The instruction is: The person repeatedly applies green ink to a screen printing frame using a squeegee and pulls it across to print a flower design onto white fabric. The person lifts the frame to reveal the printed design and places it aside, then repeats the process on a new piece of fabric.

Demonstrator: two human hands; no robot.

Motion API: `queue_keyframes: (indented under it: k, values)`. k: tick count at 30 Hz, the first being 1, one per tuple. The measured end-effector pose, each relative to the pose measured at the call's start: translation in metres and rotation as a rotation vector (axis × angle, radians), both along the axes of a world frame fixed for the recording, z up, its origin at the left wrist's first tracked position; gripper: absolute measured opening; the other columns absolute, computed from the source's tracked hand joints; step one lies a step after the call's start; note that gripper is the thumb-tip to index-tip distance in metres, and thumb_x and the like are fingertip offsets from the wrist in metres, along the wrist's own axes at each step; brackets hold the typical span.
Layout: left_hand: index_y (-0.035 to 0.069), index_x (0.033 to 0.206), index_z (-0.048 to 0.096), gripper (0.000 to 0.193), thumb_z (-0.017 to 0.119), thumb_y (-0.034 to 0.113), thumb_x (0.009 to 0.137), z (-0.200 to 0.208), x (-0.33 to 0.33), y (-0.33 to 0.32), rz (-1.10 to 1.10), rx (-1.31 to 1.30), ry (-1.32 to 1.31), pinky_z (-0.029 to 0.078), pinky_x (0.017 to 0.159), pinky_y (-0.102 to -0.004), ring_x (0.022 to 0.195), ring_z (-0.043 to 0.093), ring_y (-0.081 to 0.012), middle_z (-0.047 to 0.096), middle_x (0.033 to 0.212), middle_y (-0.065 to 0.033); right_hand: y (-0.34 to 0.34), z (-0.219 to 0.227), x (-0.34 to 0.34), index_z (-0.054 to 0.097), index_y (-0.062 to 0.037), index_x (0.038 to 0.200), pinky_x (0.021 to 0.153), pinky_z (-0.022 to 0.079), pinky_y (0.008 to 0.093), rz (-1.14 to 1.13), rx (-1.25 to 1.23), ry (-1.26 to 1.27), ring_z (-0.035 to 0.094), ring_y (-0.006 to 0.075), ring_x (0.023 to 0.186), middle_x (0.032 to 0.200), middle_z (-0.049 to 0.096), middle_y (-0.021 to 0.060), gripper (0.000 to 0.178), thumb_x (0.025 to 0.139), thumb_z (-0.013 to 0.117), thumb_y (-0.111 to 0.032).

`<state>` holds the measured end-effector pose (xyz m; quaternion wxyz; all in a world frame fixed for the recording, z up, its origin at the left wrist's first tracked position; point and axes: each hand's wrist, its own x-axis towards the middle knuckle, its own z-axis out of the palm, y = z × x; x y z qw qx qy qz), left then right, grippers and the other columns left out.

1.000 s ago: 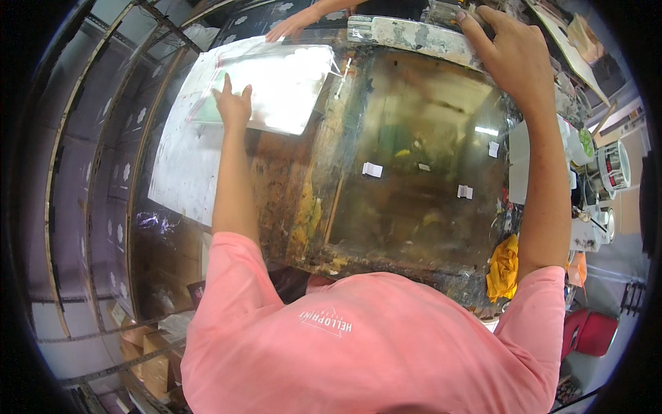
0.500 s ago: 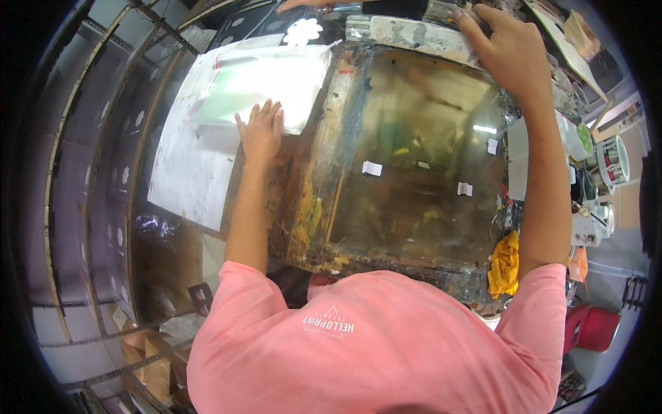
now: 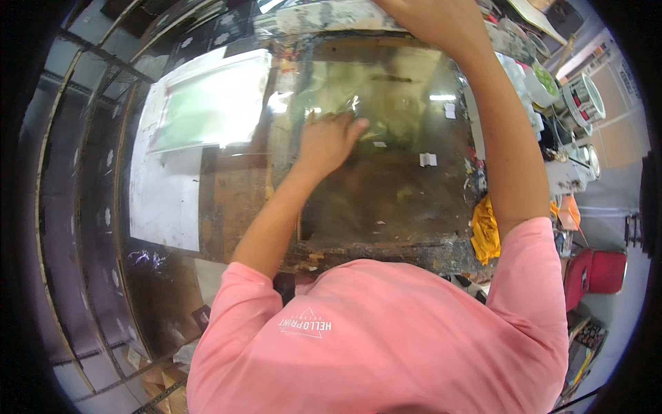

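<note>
Two positions about the brown panel (image 3: pixel 386 203): left hand (image 3: pixel 329 145), 9 o'clock, thumb spread, grip indeterminable; right hand (image 3: pixel 441 19), 1 o'clock, state indeterminable.

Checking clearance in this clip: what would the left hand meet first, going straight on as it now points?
The left hand would probably meet the paint-stained bar beyond the glassy panel, though depth is unclear.

a clear, glinting sheet (image 3: pixel 278 102) seems to overlap the left side of a flat, shiny, brownish panel (image 3: pixel 393 200). the sheet's outline is hard to make out.
</note>
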<state>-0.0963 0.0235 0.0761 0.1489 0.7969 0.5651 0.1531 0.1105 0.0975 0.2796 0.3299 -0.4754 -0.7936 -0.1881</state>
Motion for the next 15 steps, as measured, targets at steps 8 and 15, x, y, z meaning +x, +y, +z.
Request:
queue_keyframes:
  k: [8,15]
  values:
    - [0.003,0.161,0.039,0.128,0.050,0.097,0.076,-0.069,0.099,-0.004,-0.270,0.107,0.131,0.000,0.125,-0.0690,0.160,0.018,-0.0444,0.026,0.168,-0.0309,0.004,0.000,0.002,0.076,-0.0026,0.081,0.081,0.047,0.0504,0.049,0.000,0.030,0.071,0.0378,0.079,0.077,0.073,0.0194,0.048,0.094,0.055,-0.043]
    - [0.005,0.159,0.044,0.130,0.049,0.100,0.071,-0.075,0.110,-0.017,-0.265,0.192,0.109,-0.003,0.121,-0.0752,0.158,0.024,-0.0436,0.033,0.166,-0.0276,0.006,0.001,0.000,0.076,-0.0011,0.079,0.080,0.049,0.0502,0.052,0.019,0.024,0.071,0.0389,0.075,0.075,0.072,0.0219,0.049,0.094,0.053,-0.042]
